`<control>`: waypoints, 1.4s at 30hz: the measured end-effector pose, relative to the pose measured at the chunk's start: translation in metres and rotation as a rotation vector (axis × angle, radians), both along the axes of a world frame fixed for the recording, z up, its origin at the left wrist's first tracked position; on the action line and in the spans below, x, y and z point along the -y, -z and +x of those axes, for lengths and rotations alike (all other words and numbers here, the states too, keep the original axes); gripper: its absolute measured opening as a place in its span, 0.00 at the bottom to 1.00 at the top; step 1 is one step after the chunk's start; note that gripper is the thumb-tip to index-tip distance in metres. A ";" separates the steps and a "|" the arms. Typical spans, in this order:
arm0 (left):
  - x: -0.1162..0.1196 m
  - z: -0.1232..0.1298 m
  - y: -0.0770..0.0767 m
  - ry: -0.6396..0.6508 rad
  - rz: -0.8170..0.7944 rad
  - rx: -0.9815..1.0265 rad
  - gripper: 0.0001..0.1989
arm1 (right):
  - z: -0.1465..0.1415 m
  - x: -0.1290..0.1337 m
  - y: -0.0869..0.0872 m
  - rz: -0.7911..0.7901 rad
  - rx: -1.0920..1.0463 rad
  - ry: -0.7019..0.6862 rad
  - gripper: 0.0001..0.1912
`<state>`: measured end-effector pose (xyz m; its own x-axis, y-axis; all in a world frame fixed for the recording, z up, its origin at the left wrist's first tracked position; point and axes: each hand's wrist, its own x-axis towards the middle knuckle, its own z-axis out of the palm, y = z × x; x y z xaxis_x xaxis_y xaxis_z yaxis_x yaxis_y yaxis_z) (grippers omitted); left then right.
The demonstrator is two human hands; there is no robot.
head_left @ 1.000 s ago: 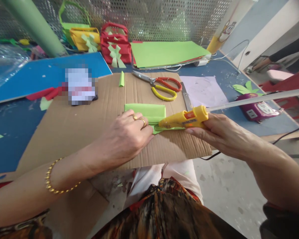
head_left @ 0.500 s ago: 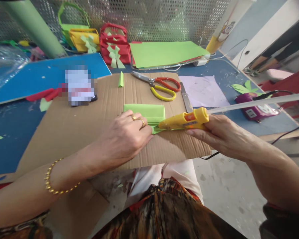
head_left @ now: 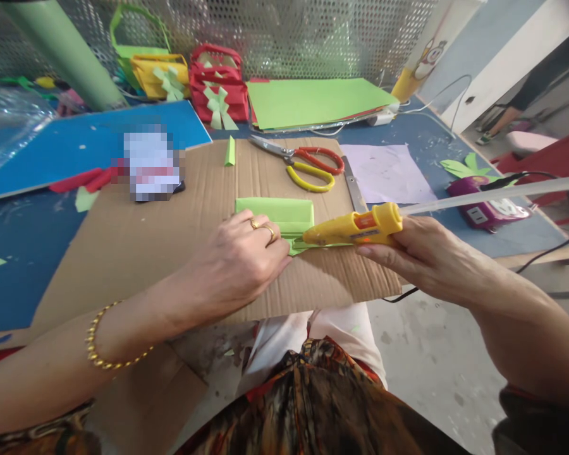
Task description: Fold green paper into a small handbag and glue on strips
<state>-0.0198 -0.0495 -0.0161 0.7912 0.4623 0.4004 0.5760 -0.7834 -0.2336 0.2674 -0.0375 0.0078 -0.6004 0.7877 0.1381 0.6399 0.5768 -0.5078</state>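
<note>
On the cardboard sheet (head_left: 171, 234) lies a folded green paper piece (head_left: 279, 212). My left hand (head_left: 246, 259), with its fingers curled, grips the left part of this paper, and its fingertips are partly hidden. A yellow glue gun (head_left: 355, 227) is held in my right hand (head_left: 422, 256), its nozzle pointing left at the lower fold of the green paper, close to my left fingers. A clear glue stick (head_left: 493, 193) sticks out of the gun's back end. Whether the nozzle touches the paper is hard to tell.
Scissors (head_left: 303, 163), a metal ruler (head_left: 354, 186) and a lilac sheet (head_left: 391, 174) lie beyond the paper. A pixelated phone (head_left: 152, 164) is at left, a purple power strip (head_left: 488, 205) at right. Red paper bags (head_left: 222, 95) and green sheets (head_left: 317, 101) stand behind.
My right hand and the glue gun have shifted slightly to the right. My left hand and the green paper have stayed in place. A person's leg in the right background has moved.
</note>
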 end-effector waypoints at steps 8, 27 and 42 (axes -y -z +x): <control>0.000 0.000 0.000 0.008 0.000 0.017 0.15 | 0.000 -0.004 0.006 -0.001 0.004 -0.005 0.27; 0.000 0.000 0.000 0.006 -0.001 0.009 0.14 | 0.002 0.002 -0.001 0.007 -0.005 -0.060 0.26; 0.001 0.000 -0.001 0.005 -0.017 0.009 0.14 | 0.000 0.000 -0.001 0.010 0.017 -0.061 0.25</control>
<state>-0.0199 -0.0502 -0.0149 0.7901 0.4646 0.3999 0.5737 -0.7902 -0.2154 0.2670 -0.0377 0.0087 -0.6499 0.7480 0.1349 0.6116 0.6200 -0.4915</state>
